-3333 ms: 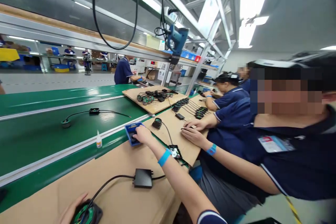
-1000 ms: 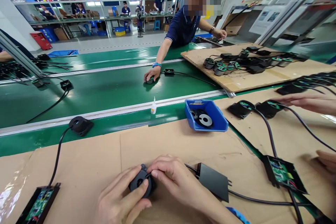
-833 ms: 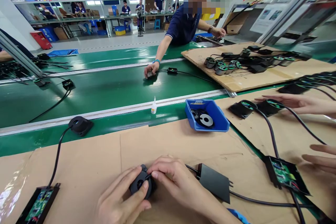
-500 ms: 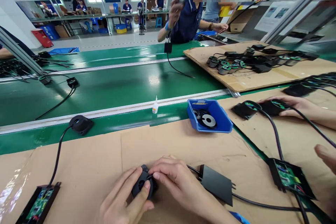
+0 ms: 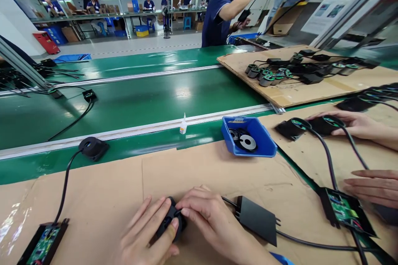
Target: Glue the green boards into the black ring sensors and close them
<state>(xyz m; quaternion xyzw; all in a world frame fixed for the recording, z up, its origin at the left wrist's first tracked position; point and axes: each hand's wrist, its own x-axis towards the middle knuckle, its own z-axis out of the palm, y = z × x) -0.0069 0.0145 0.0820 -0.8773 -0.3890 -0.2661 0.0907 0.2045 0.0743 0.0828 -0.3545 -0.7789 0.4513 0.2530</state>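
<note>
At the near middle of the cardboard, a black round housing (image 5: pixel 168 220) sits between my two hands. My left hand (image 5: pixel 147 234) is closed around its left side, with the thumb across the front face. My right hand (image 5: pixel 207 217) pinches at the upper right edge, where a short piece of black cable (image 5: pixel 178 212) shows at the fingertips. Behind my right hand, a cable leads to a flat black box (image 5: pixel 257 218) lying on the cardboard. The underside of the housing is hidden by my fingers.
A blue bin (image 5: pixel 248 136) holds grey and black rings. Beyond it stand a small white bottle (image 5: pixel 183 125) and the green conveyor belt (image 5: pixel 139 103). At left lies another housing (image 5: pixel 93 148), cabled to an open circuit box (image 5: pixel 43 242). A co-worker's hands (image 5: pixel 373 186) are at right.
My hands keep hold of the housing with only slight finger shifts. The person across has turned right, lifting a cabled box off the belt. The neighbour's lower hand has come over the cardboard.
</note>
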